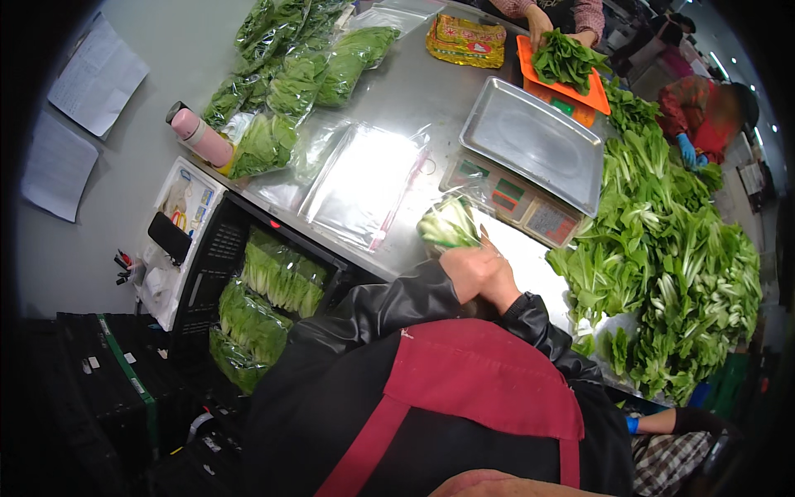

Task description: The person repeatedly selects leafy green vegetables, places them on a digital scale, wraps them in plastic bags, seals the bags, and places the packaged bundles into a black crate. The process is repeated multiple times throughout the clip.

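Observation:
Before my chest, on the steel table [397, 93], lies a clear plastic bag with a bundle of leafy greens [450, 222] in it, pale stems showing through the film. My left hand [463, 268] is closed around the bag's near end. Pressed against it, my right hand [499, 282] also grips the bag there, one finger pointing up along its side. My fingers overlap and partly hide the film between them. Left of the bundle is a stack of flat clear bags [366, 186]. Just beyond it stands a weighing scale with a steel tray [534, 143].
Loose greens [658, 261] are heaped at the right. Bagged greens [298, 81] lie far left beside a pink bottle [202, 136]. A black crate [211, 273] holds more bags. Across the table, a person's hands [540, 28] hold greens over an orange scale [562, 74]. Other people work at right.

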Available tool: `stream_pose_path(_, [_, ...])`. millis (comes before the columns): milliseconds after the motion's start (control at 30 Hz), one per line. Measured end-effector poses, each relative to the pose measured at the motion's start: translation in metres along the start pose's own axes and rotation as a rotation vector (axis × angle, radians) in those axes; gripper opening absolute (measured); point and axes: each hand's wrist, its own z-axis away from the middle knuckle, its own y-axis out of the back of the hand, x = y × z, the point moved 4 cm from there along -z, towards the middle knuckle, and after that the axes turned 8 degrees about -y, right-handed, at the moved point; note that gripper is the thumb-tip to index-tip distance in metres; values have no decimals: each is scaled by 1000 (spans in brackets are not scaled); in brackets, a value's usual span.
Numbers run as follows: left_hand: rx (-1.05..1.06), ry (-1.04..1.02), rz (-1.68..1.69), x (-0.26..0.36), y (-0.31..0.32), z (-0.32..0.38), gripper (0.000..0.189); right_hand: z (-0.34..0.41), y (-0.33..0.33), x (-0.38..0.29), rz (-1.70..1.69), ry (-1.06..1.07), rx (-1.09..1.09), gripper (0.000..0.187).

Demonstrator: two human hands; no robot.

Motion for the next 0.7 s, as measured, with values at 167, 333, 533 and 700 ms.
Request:
stream_pose_path(167, [312,230,-256,-28,11,19,32,-2,19,19,-695,-162,31,73])
stream_pose_path(333, [-148,727,208,-48,-10,33,27,-8,27,7,-475,-69,66,70])
stream_pose_path(533, [-414,318,734,5,-53,52,23,-10,8,-23,382,152,26,76])
stream_pose_path(700, [-468,432,483,-3,-68,68,28,-1,11,-38,329,353,92,76])
